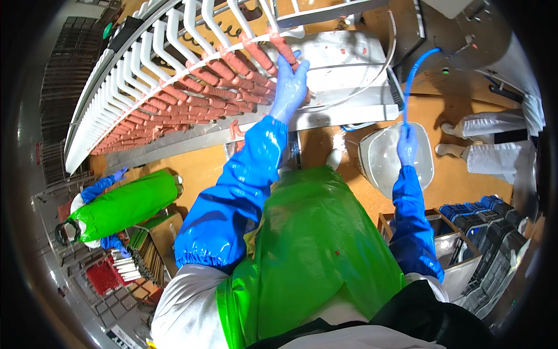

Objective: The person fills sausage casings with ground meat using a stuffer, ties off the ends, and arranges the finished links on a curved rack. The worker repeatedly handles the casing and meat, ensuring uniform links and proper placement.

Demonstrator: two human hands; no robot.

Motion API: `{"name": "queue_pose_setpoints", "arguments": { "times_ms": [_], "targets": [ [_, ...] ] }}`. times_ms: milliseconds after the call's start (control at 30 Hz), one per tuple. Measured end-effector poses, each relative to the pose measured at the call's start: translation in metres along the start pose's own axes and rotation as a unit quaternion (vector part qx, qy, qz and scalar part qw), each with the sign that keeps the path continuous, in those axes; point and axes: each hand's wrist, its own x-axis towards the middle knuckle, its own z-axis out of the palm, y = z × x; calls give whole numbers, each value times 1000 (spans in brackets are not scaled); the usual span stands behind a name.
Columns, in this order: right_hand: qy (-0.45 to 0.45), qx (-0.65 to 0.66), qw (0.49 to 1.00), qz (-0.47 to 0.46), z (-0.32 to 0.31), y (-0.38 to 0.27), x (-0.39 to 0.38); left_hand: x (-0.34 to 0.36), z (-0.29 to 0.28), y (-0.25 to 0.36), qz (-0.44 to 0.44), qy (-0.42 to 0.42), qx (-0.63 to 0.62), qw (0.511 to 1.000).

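At the rack's end, sausage links (232,81) touch the left hand (289,87).

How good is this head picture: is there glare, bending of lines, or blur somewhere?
In the head view, the fisheye bends the white hook rack and leaves a dark rim at the corners; bright glare lies on the wet blue sleeves and the green apron; the left hand at the sausages is sharp, while the right hand in the white tub looks slightly soft.
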Motion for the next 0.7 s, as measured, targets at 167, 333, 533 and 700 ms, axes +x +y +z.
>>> {"name": "queue_pose_setpoints", "arguments": {
  "times_ms": [167,333,533,700],
  "targets": [
    [-32,3,998,-62,-2,-55,-20,-34,14,-7,-113,-16,-325,939],
    [-277,316,905,-69,19,-182,-39,-36,-26,22,-219,-223,-604,733],
    [-426,503,735,162,77,-242,-41,-26,-8,31,-188,-151,-561,792],
    [-239,234,913,-232,42,-260,-51,-24,-15,13,-142,-149,-454,867]
  ]
}}
